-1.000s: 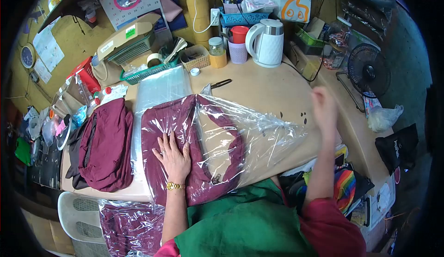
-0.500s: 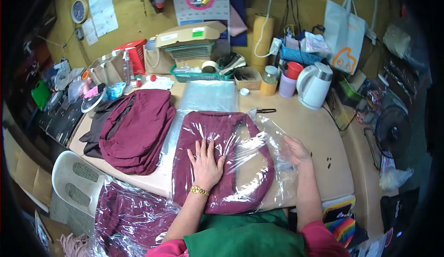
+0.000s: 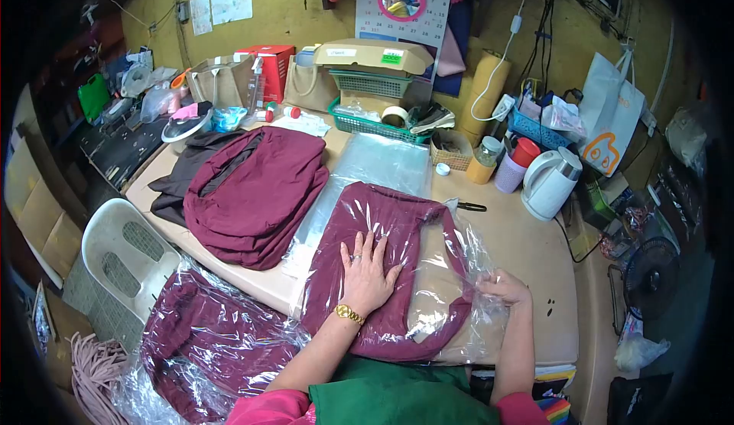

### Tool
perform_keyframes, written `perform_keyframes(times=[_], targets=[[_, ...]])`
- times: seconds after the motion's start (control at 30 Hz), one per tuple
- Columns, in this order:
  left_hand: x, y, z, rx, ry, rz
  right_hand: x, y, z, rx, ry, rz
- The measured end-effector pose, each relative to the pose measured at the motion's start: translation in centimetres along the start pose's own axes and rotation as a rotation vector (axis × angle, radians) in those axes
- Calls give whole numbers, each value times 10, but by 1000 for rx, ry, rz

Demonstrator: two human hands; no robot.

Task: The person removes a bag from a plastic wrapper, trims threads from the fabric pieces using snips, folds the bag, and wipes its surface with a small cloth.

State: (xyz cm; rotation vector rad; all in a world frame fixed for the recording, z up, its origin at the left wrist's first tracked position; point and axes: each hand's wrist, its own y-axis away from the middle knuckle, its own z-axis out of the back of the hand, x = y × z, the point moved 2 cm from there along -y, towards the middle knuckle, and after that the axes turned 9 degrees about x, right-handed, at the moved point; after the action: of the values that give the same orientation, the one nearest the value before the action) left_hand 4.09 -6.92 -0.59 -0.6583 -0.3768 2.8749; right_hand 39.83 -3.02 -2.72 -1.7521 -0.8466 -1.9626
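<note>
A maroon garment (image 3: pixel 359 218) lies folded on the table inside a clear plastic bag (image 3: pixel 451 303). My left hand (image 3: pixel 368 276) rests flat on the bagged garment, fingers spread, a gold watch at the wrist. At the bag's right side my right hand (image 3: pixel 505 287) is closed on the loose, bunched plastic. Left of it sits a pile of maroon cloth (image 3: pixel 260 196) over a dark cloth (image 3: pixel 180 184). A stack of clear plastic sheets or bags (image 3: pixel 382 161) lies partly under the bagged garment. Another wrapped maroon bundle (image 3: pixel 222 341) is at lower left.
A white plastic chair (image 3: pixel 126 234) stands left of the table. Along the back are a green basket (image 3: pixel 382 128), a small woven basket (image 3: pixel 453 157), a jar (image 3: pixel 484 161), a purple cup (image 3: pixel 511 173) and a white kettle (image 3: pixel 552 184). A small black tool (image 3: pixel 472 206) lies nearby.
The head view has turned, so the table's contents appear shifted right. My right hand has drawn the bag's plastic toward me and bunched it more. My left hand stays flat on the garment.
</note>
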Motion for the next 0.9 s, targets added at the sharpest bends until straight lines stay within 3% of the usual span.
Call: perform_keyframes(times=[0.03,0.07,0.13,0.17,0.27,0.33,0.47,0.53,0.57,0.63,0.77,0.8,0.87,0.9], targets=[[0,0,0,-2,3,4,7,0,-11,-100,6,-142],[1,0,1,-2,0,2,22,4,-22,-98,8,-144],[0,0,1,0,-2,-2,53,12,-41,-154,-300,-176],[0,0,1,0,-5,-3,36,11,-25,-154,-300,-175],[0,0,1,-3,-10,-5,10,11,-2,252,-771,170],[0,0,3,-10,-9,-5,58,9,-39,-253,-574,266],[0,0,3,-2,9,-4,41,0,-23,-317,-778,437],[1,1,2,-2,5,-6,34,10,4,-600,-373,613],[1,1,2,-4,5,-1,34,19,10,-601,-374,615],[1,1,2,-6,7,2,48,43,11,-950,-256,489],[1,0,0,-17,11,0,32,58,26,-959,-121,432],[3,0,-1,-28,10,-2,12,54,46,-1063,458,372],[5,-1,0,-37,-11,1,-21,66,93,-1115,1029,265],[4,0,-1,-44,-22,4,-34,92,128,-1266,882,253]])
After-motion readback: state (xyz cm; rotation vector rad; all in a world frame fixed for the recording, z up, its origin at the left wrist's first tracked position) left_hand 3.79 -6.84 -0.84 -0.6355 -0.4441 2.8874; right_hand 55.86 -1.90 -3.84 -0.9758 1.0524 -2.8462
